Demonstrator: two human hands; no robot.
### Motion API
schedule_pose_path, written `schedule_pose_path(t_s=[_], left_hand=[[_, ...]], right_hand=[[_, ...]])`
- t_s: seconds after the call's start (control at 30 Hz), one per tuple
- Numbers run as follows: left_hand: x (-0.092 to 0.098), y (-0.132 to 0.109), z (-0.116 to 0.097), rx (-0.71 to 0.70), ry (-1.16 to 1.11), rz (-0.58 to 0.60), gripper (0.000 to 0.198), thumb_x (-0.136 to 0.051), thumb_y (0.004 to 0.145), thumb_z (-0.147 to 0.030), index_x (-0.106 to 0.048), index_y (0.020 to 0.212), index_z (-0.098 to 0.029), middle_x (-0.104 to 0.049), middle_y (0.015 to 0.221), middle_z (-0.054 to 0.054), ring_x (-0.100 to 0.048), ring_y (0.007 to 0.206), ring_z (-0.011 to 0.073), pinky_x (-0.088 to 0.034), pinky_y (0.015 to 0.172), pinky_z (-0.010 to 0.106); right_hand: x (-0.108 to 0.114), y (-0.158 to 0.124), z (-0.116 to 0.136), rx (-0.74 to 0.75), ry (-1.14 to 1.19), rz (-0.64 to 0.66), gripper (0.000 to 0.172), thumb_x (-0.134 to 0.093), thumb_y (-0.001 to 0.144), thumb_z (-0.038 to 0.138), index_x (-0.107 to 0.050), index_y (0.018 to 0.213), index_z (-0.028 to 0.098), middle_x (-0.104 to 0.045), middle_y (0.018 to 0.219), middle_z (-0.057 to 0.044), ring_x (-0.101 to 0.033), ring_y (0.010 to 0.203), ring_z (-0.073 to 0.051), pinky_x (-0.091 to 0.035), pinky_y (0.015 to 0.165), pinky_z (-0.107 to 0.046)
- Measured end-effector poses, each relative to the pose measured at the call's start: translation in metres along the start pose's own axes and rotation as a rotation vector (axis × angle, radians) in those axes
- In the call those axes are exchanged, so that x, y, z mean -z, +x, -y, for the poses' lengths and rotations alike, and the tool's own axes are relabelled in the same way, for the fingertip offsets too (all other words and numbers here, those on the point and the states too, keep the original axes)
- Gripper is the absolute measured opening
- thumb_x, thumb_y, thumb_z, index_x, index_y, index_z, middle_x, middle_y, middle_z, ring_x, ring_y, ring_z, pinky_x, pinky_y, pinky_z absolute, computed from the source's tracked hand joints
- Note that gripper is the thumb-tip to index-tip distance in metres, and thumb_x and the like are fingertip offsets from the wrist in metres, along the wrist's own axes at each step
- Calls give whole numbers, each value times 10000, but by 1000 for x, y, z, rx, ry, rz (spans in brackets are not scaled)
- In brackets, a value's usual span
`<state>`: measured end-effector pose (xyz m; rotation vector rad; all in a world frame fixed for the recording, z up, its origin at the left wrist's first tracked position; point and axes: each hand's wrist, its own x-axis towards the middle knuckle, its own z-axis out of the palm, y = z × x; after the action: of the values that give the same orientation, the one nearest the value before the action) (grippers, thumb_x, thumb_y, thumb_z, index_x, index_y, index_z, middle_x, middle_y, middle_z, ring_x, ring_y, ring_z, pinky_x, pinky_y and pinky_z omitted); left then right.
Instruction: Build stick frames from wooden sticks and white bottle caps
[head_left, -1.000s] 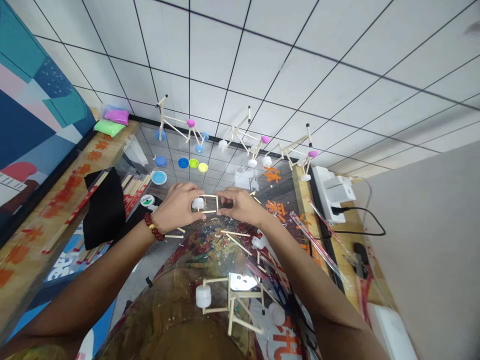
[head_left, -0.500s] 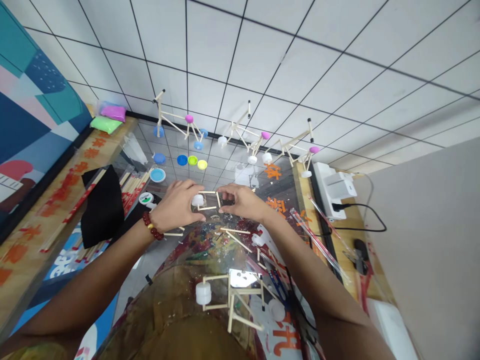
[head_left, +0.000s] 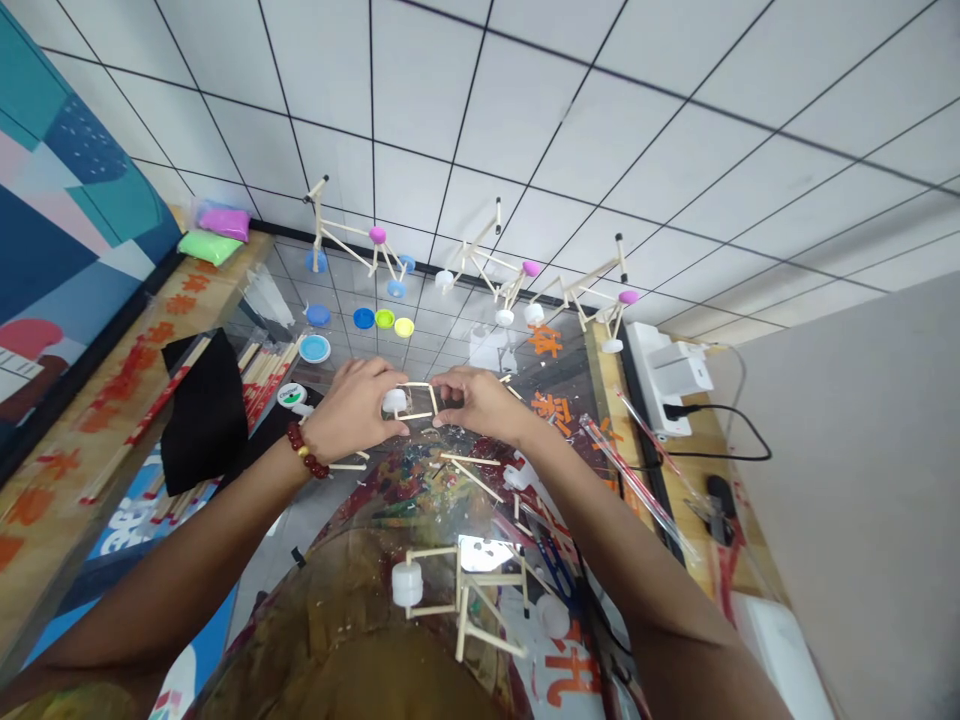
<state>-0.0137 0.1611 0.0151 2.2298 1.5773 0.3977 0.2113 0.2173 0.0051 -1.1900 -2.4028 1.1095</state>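
Note:
Between my hands is a small rectangular stick frame (head_left: 417,415) with a white round cap (head_left: 394,401) at its left end. My left hand (head_left: 355,405) holds the cap end, thumb and fingers on either side. My right hand (head_left: 480,402) is closed at the frame's right end, thumb and fingertips by the short cross stick. Loose sticks (head_left: 472,461) lie on the glass tabletop just below my right hand. Nearer to me stands a larger stick structure (head_left: 459,590) with a white wheel (head_left: 407,584) on its left.
Three stick models (head_left: 480,255) with coloured caps stand along the back wall. Loose caps (head_left: 385,319) lie in front of them. Wrapped chopsticks and a black cloth (head_left: 204,410) are at left. A power strip (head_left: 660,380), cable and tools lie at right.
The fingers of my right hand have shifted slightly around the frame's right end. My left hand and the frame have barely moved.

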Motion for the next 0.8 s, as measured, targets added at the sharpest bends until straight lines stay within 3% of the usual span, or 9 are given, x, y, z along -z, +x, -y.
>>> schedule_pose_path(t_s=[0.6,0.8], left_hand=[[1,0,-2,-15,14,2,540,-828,663,-385,-669,1141,-191,-656,1154,91,-599,1076,319,-411,1004,477],[0,-1,-1,-12,-8,-3,652,-836,645,-376,-623,1242,-224,-636,1212,100,-578,1135,337,-389,1042,498]], right_hand=[[-3,1,4,-10,-9,-1,424,-855,663,143,-727,1065,180,-584,805,26,-537,726,-122,-390,692,-236],[-5,2,2,-10,-7,-5,490,-857,663,158,-716,1131,196,-605,823,19,-542,738,-126,-402,700,-235]])
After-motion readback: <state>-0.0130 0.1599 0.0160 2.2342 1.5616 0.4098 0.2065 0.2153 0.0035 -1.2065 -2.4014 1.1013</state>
